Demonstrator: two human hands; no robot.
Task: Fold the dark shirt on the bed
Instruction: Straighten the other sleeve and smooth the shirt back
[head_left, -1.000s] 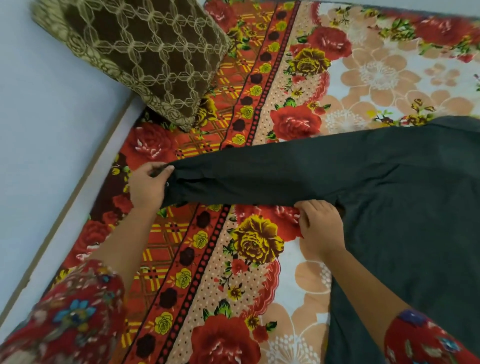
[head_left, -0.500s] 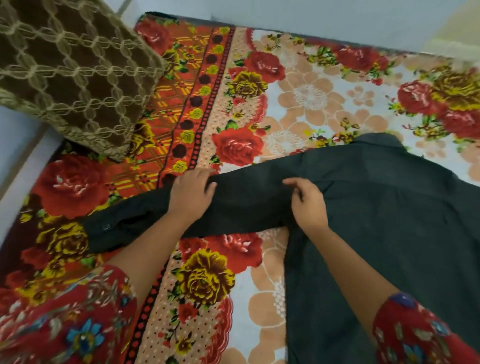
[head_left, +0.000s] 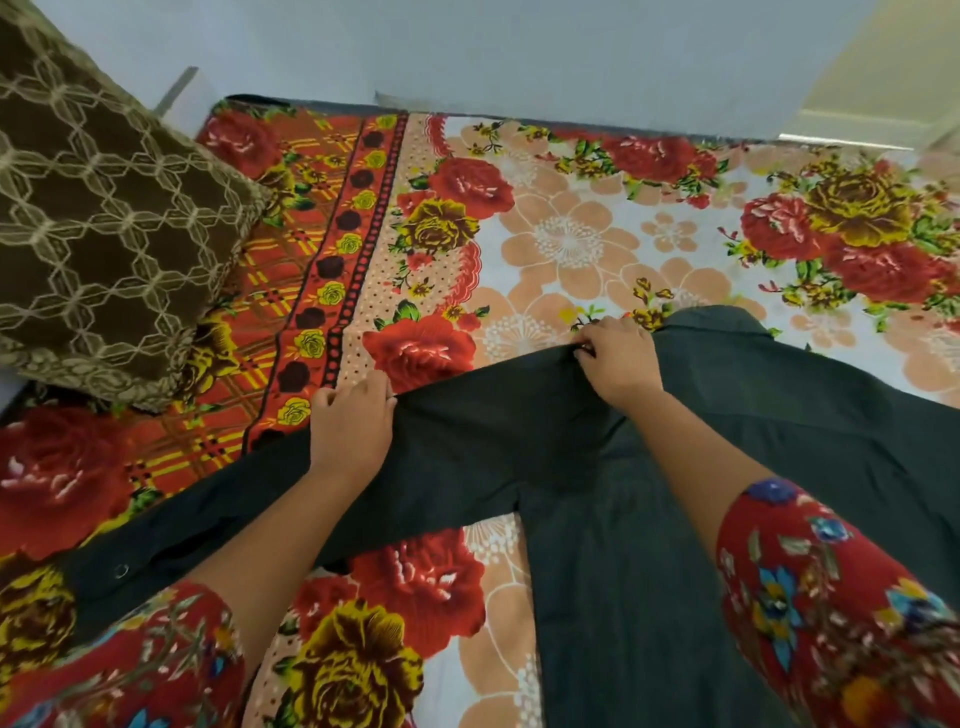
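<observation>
The left hand lay on top of the dark shirt, its fingers curled over the far edge of the outstretched sleeve about midway along, gripping the cloth there. The right hand sat further up and to the right, fingers bent and pinching the fabric at the shoulder, just beside the collar. Between the two hands the sleeve ran in a taut, slightly raised band. Past the left hand it went on down to the left, flat on the bed, and ended in a cuff with a small button near the person's left forearm. The body of the shirt spread out to the right and towards the person, under the right forearm. The bed had a bright flowered sheet. A brown patterned pillow rested at its left end, well apart from the shirt, and a pale wall stood beyond.
</observation>
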